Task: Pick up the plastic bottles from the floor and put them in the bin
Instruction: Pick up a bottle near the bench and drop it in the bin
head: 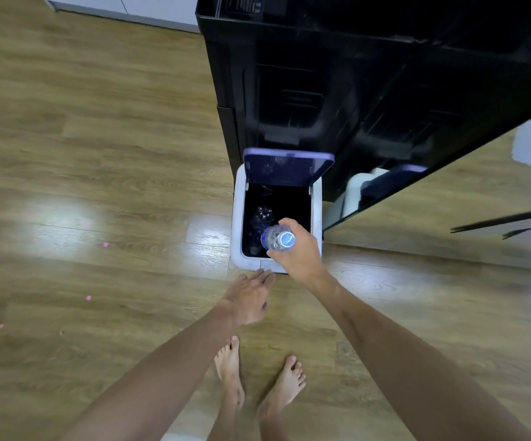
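Observation:
A white bin (238, 218) stands on the wooden floor with its purple lid (288, 165) tipped up and its dark inside showing. My right hand (300, 253) grips a clear plastic bottle with a blue cap (277, 238), held upright over the bin's front opening. Another crumpled clear bottle (262, 216) lies inside the bin. My left hand (250, 300) hovers flat and empty just in front of the bin, fingers stretched toward its front edge.
A tall black cabinet (337, 84) rises right behind the bin. A glossy reflective panel (433, 211) at the right mirrors the bin. My bare feet (258, 383) stand on the wooden floor (83, 154), which stretches away to the left.

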